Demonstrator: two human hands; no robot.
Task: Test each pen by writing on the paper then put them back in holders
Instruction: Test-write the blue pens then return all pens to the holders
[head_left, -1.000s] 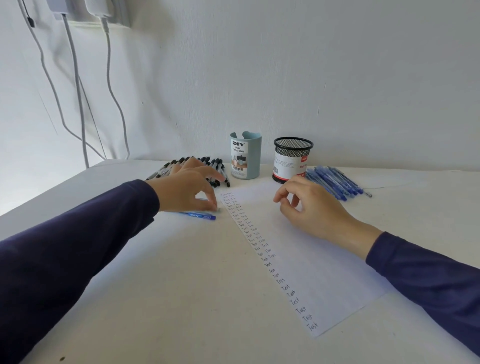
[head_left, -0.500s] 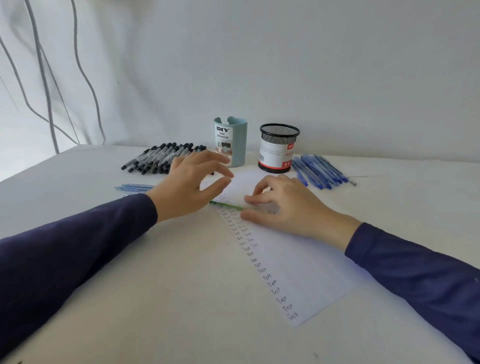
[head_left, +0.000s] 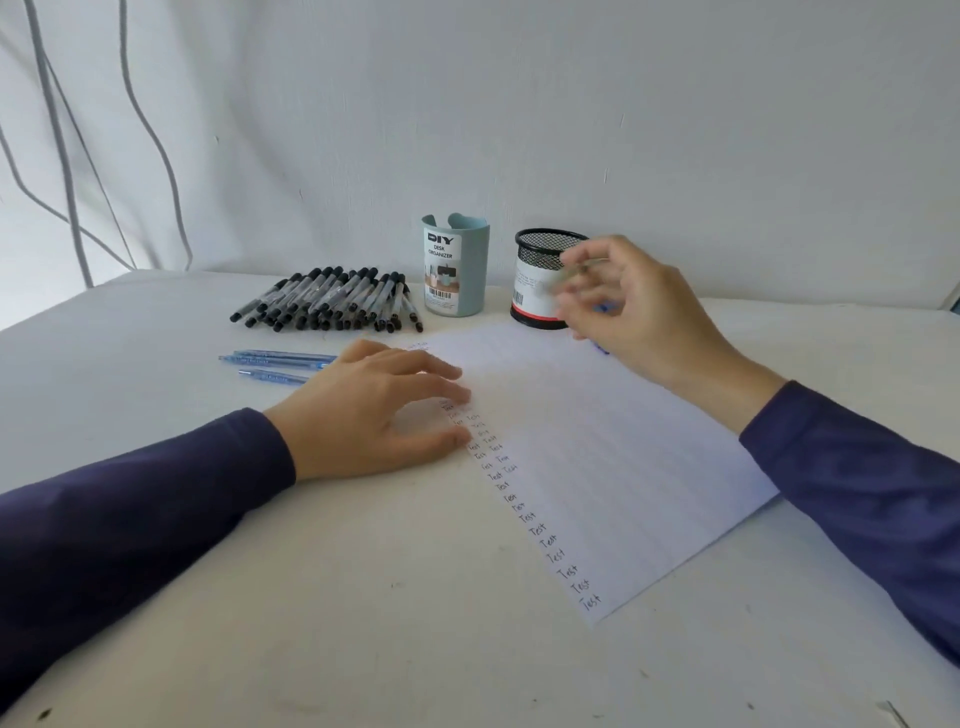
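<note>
Wall (head_left: 571, 104): white, plain, behind the whole far edge. Two grey cables (head_left: 150, 130) hang down it at far left.

Table (head_left: 311, 623): white top, some small dark specks near the near edge.

Paper (head_left: 597, 441): one white sheet, flat on the table, centre to right, set at a slant. A column of handwritten "Test" entries runs down its left margin from the left hand to the near corner. The near right part passes under the right forearm.

Left hand (head_left: 363, 415): palm down, fingers straight and slightly spread, holding nothing. Fingertips rest on the left margin of the paper; the heel of the hand is on the table. Dark sleeve to the wrist.

Right hand (head_left: 639, 317): raised off the table above the far right corner of the paper, just in front of the mesh holder. Fingers curled, pinching a pen (head_left: 563, 278). The pen is pale and motion-blurred; its tip end cannot be made out.

Black pens (head_left: 332, 301): a loose pile lying on the table, far left of centre, just left of the teal holder.

Teal holder (head_left: 456, 265): upright, far centre, label reading "DIY DESK ORGANIZER".

Mesh holder (head_left: 535, 280): black, upright, just right of the teal holder, partly hidden by the right hand.

Blue pens (head_left: 275, 361): three, lying side by side on the table, just left of the left hand
</note>
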